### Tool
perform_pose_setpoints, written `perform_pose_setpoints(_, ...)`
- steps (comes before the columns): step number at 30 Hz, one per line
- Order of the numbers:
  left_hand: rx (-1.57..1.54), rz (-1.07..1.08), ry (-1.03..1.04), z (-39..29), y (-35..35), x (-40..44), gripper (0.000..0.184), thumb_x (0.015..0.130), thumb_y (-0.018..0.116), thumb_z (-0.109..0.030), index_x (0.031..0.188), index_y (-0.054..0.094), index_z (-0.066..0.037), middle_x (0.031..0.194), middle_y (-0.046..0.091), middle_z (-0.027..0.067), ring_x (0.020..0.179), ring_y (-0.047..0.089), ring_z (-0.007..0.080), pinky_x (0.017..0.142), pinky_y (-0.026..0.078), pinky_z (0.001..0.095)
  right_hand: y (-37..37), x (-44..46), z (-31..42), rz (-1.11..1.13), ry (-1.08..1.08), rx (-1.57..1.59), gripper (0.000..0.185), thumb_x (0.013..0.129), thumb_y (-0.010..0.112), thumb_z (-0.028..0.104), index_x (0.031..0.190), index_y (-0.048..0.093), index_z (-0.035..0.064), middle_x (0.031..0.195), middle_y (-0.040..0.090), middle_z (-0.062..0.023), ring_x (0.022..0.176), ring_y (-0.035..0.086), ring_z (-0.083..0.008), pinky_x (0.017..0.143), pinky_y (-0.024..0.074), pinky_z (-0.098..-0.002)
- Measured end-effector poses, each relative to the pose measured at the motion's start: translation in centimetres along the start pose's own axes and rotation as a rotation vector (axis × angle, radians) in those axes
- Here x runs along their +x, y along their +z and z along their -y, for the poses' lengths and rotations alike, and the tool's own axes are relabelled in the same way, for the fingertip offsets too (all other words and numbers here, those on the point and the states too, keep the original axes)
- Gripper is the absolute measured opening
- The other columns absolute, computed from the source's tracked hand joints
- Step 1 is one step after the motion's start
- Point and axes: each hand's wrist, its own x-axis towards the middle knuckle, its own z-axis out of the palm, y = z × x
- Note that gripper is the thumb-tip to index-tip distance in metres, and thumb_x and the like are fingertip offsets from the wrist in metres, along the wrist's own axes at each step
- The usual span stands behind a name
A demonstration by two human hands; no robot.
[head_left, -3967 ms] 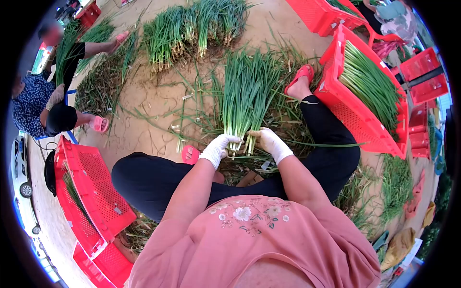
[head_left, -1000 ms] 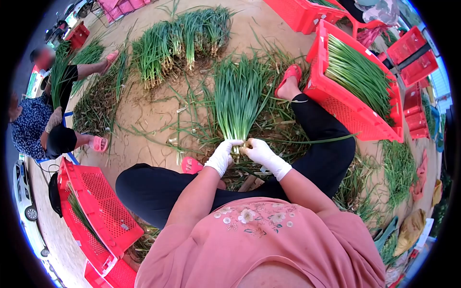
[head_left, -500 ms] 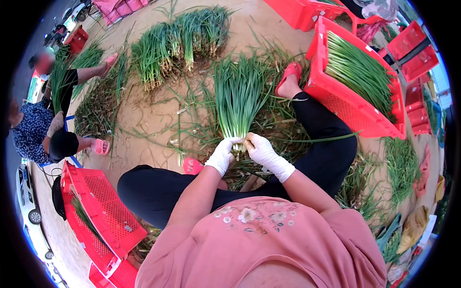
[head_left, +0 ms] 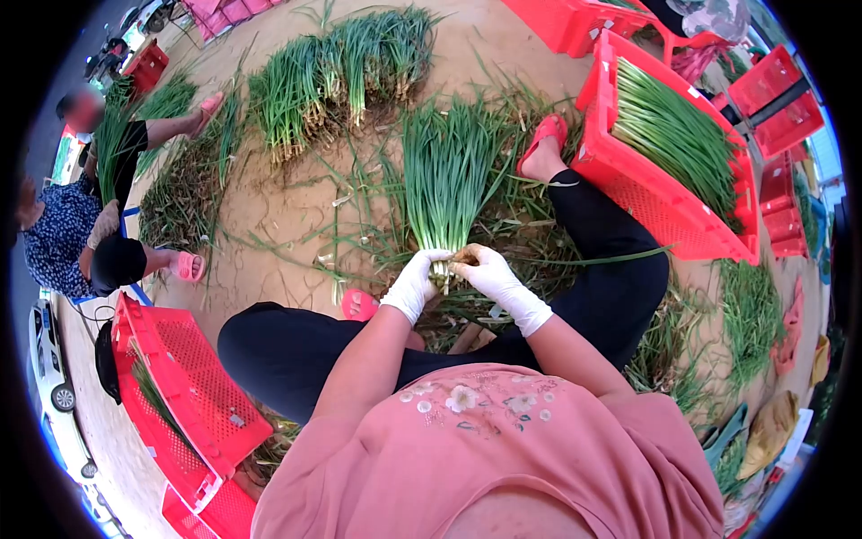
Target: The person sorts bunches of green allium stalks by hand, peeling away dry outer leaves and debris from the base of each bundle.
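Observation:
Between my knees, a bunch of green stalks (head_left: pixel 446 180) points away from me, its pale root ends nearest my body. My left hand (head_left: pixel 417 282), in a white glove, is wrapped round the left side of the pale ends. On the other side my right hand (head_left: pixel 492 277), also gloved, has its thumb and fingers pinched at the pale ends; its fingertips look soiled. Loose stalks and trimmings (head_left: pixel 530 225) lie on the ground around and under the bunch.
A red crate (head_left: pixel 628 171) full of stalks stands right of my leg. More red crates (head_left: pixel 202 382) are at lower left. Several bundles (head_left: pixel 346 72) lie ahead. A co-worker (head_left: pixel 67 238) sits at the left, holding stalks. A debris heap (head_left: pixel 184 202) lies nearby.
Four seconds ago the stalks were spread in two parts between my hands; now they form one narrower bunch. My right hand has shifted slightly at the root ends since half a second ago.

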Motion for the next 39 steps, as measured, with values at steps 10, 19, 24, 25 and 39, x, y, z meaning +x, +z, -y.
perform_pose_setpoints(10, -0.030, -0.003, -0.032, 0.5, 0.6, -0.9, 0.026, 0.081, 0.048, -0.016, 0.101, 0.052, 0.000, 0.091, 0.060, 0.0148, 0.078, 0.059, 0.0276, 0.075, 0.048, 0.0415, 0.8, 1.2, -0.3, 0.040, 0.118, -0.077, 0.036, 0.070, 0.068, 0.029, 0.086, 0.061, -0.0020, 0.073, 0.062, -0.0121, 0.066, 0.058, -0.0190, 0.063, 0.0460, -0.0295)
perform_pose_setpoints(19, -0.077, -0.042, 0.015, 0.8, -0.3, 0.2, 0.028, 0.084, 0.045, -0.019, 0.106, 0.050, -0.002, 0.095, 0.059, 0.0160, 0.083, 0.058, 0.0310, 0.079, 0.045, 0.0474, 2.2, 2.1, -2.9, -0.020, 0.109, 0.158, 0.027, 0.080, 0.056, 0.021, 0.092, 0.060, -0.0033, 0.078, 0.061, -0.0091, 0.063, 0.056, -0.0173, 0.059, 0.0451, -0.0290)
perform_pose_setpoints(24, -0.073, 0.026, -0.051, 0.8, 0.4, -0.6, 0.030, 0.084, 0.043, -0.020, 0.105, 0.050, 0.000, 0.096, 0.059, 0.0183, 0.085, 0.058, 0.0336, 0.081, 0.045, 0.0485, 1.8, 1.8, -1.9, -0.010, 0.386, 0.706, 0.024, 0.082, 0.055, 0.023, 0.088, 0.057, 0.0006, 0.070, 0.055, -0.0042, 0.055, 0.050, -0.0114, 0.050, 0.0424, -0.0250)
perform_pose_setpoints(25, -0.065, 0.029, -0.057, 0.9, 0.0, -0.3, 0.031, 0.084, 0.042, -0.021, 0.105, 0.050, 0.001, 0.096, 0.058, 0.0190, 0.085, 0.057, 0.0340, 0.081, 0.045, 0.0481, 1.6, 1.8, -1.5, -0.007, 0.370, 0.601, 0.022, 0.083, 0.055, 0.024, 0.087, 0.056, 0.0019, 0.067, 0.052, -0.0026, 0.053, 0.048, -0.0102, 0.048, 0.0412, -0.0243)
perform_pose_setpoints(39, -0.045, -0.021, -0.013, 1.3, -0.9, 0.8, 0.025, 0.079, 0.046, -0.015, 0.099, 0.052, -0.001, 0.090, 0.060, 0.0151, 0.081, 0.058, 0.0306, 0.080, 0.046, 0.0451, 2.9, 4.2, -3.8, -0.103, 0.123, 0.296, 0.020, 0.083, 0.049, 0.016, 0.088, 0.058, -0.0012, 0.075, 0.057, -0.0072, 0.063, 0.051, -0.0168, 0.060, 0.0413, -0.0289)
